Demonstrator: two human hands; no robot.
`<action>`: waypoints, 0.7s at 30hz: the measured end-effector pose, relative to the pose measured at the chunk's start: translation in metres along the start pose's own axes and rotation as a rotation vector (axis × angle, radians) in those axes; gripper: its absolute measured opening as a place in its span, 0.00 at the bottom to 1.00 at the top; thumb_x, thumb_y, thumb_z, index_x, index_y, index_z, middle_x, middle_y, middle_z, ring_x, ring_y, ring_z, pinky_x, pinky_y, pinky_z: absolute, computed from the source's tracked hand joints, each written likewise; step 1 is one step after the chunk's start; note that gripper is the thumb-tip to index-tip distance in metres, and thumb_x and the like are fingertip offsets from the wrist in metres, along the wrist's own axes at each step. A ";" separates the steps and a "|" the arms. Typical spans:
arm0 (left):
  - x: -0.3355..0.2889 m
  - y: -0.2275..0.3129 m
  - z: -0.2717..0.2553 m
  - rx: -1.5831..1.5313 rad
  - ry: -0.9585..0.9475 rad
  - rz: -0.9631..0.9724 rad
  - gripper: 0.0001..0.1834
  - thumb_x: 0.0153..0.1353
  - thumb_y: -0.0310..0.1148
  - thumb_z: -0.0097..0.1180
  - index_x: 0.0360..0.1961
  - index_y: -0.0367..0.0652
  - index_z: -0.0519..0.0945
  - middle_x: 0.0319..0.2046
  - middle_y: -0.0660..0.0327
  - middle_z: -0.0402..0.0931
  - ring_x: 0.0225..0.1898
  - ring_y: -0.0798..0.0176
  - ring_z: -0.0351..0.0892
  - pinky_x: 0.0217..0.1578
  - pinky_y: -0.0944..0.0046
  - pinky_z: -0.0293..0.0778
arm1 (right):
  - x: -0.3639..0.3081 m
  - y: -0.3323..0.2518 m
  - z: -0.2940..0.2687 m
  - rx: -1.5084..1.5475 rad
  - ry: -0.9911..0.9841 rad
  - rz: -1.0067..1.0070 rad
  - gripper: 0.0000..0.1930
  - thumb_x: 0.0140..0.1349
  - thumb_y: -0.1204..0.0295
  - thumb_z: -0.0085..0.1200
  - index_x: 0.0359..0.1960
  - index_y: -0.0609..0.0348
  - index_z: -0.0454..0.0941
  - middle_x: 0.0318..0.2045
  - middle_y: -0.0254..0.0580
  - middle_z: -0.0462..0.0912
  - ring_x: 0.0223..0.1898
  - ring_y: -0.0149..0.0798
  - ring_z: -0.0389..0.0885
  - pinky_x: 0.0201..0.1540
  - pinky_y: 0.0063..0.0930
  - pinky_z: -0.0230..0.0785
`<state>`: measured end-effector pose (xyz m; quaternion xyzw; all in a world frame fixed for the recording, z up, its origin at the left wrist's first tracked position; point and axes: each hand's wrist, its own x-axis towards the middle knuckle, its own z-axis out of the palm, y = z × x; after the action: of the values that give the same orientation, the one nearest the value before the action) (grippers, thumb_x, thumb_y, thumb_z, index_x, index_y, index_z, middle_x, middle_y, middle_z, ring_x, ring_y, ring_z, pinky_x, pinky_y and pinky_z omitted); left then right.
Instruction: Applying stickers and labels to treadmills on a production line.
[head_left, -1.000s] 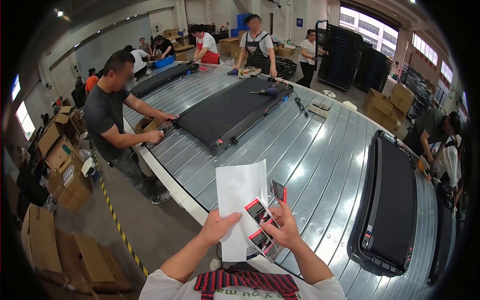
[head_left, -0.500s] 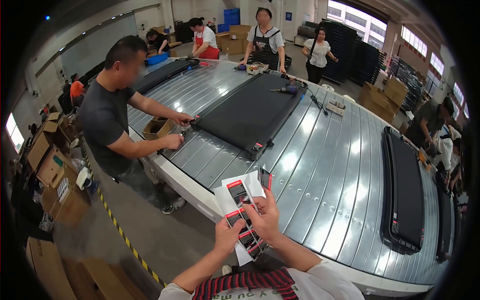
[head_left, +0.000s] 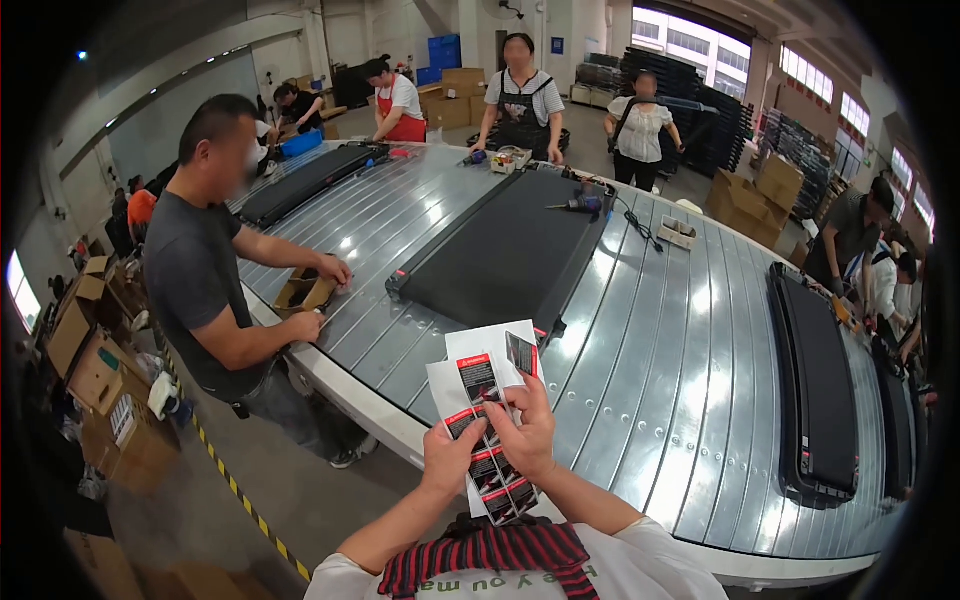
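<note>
Above the near edge of the metal-topped table, both my hands hold a small bunch of label sheets (head_left: 478,372), black and white with red header strips. White backing paper (head_left: 490,337) shows behind them. My left hand (head_left: 450,458) pinches the sheets from the left, its thumb on the front. From the right, my right hand (head_left: 527,430) grips them with its thumb across the labels, close to the left thumb. One label (head_left: 522,354) sticks out at the upper right, above my right fingers. Beyond the sheets lies a large black panel (head_left: 485,245) in a dark frame.
A co-worker in a grey shirt (head_left: 205,250) stands at the left, hands near a small cardboard box (head_left: 303,290). A power drill (head_left: 580,204) rests on the panel. Another black panel (head_left: 818,390) lies at the right. Several people stand around the table (head_left: 640,420).
The co-worker's hands have left the large panel's corner and moved left toward the small box. My view has shifted slightly; my hands still hold the label sheets.
</note>
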<state>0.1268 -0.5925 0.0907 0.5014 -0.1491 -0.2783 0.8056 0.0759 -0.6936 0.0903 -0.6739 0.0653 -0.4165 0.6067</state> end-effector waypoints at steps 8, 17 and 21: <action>0.083 0.043 -0.032 0.036 -0.191 0.097 0.12 0.52 0.25 0.54 0.39 0.35 0.74 0.35 0.61 0.76 0.34 0.71 0.74 0.38 0.69 0.70 | 0.086 0.025 -0.035 -0.353 0.212 -0.122 0.41 0.44 0.79 0.56 0.59 0.64 0.43 0.46 0.48 0.70 0.48 0.36 0.67 0.44 0.25 0.62; 0.196 0.053 -0.086 0.167 -0.472 -0.050 0.12 0.51 0.23 0.55 0.39 0.34 0.75 0.34 0.61 0.76 0.34 0.71 0.74 0.36 0.70 0.71 | 0.131 0.048 0.003 0.197 0.278 0.322 0.37 0.46 0.83 0.53 0.57 0.69 0.46 0.38 0.50 0.75 0.39 0.35 0.75 0.43 0.25 0.66; 0.238 0.047 -0.100 0.153 -0.581 -0.294 0.16 0.47 0.22 0.58 0.40 0.36 0.74 0.36 0.60 0.76 0.36 0.67 0.75 0.38 0.66 0.73 | 0.140 0.057 0.021 -0.016 0.377 0.243 0.33 0.47 0.85 0.51 0.55 0.69 0.48 0.33 0.47 0.78 0.34 0.32 0.76 0.38 0.21 0.67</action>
<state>0.3831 -0.6458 0.0779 0.4762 -0.3189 -0.5110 0.6407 0.2031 -0.7746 0.1100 -0.5761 0.2616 -0.4585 0.6241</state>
